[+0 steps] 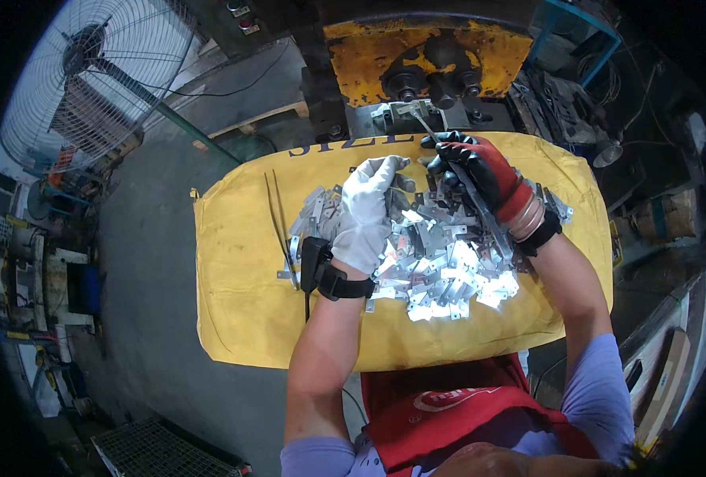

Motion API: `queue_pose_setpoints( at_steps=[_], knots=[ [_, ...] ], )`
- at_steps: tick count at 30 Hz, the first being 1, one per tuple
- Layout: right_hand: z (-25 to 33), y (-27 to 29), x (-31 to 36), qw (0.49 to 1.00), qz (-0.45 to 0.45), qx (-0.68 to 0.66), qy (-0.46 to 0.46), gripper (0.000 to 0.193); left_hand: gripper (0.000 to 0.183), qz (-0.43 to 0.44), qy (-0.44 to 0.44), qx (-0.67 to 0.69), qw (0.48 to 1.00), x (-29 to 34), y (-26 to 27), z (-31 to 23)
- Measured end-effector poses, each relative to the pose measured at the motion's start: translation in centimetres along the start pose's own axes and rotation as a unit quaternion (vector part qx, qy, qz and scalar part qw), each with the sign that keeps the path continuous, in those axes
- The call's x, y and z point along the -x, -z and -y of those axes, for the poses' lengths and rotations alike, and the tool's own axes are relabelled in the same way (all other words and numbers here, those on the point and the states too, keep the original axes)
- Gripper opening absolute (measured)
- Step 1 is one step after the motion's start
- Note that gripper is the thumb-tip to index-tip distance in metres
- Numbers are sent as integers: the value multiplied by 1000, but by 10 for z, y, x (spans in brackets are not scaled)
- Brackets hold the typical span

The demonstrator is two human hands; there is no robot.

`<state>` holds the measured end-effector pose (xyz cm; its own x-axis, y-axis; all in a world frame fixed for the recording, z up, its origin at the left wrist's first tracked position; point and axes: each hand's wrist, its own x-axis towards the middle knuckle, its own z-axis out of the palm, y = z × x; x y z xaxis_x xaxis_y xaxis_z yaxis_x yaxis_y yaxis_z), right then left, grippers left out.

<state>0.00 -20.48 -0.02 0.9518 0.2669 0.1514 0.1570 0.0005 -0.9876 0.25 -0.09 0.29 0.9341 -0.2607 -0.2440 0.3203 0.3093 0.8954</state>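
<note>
My left hand (366,203), in a white glove with greyed fingertips, is closed with its fingers curled above the left side of a heap of small metal brackets (448,274). What it holds, if anything, I cannot make out. In a red and black glove, my right hand (477,168) grips a long thin metal tool (484,208). Its narrow end reaches to the metal die (410,111) of the yellow machine, while the wide end slants back along my wrist. Long metal tweezers (280,226) lie to the left of the heap.
The brackets lie on a yellow sack-like cover (246,310) in front of the worn yellow machine (353,63). A large wire-caged fan (83,52) stands at the far left. Dark metal parts (556,103) sit right of the machine, and a wire crate (158,449) is at lower left.
</note>
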Motion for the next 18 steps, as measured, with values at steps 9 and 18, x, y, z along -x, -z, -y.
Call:
queue_pose_setpoints(
  at_steps=[9, 18],
  knots=[
    [-1, -15, 0, 966, -71, -218, -118, 28, 24, 9, -6, -10, 1000, -1, 0, 3],
    [-5, -10, 7, 979, 9, -203, -24, 35, 23, 8, -21, -20, 1000, 2, -5, 2]
  ],
)
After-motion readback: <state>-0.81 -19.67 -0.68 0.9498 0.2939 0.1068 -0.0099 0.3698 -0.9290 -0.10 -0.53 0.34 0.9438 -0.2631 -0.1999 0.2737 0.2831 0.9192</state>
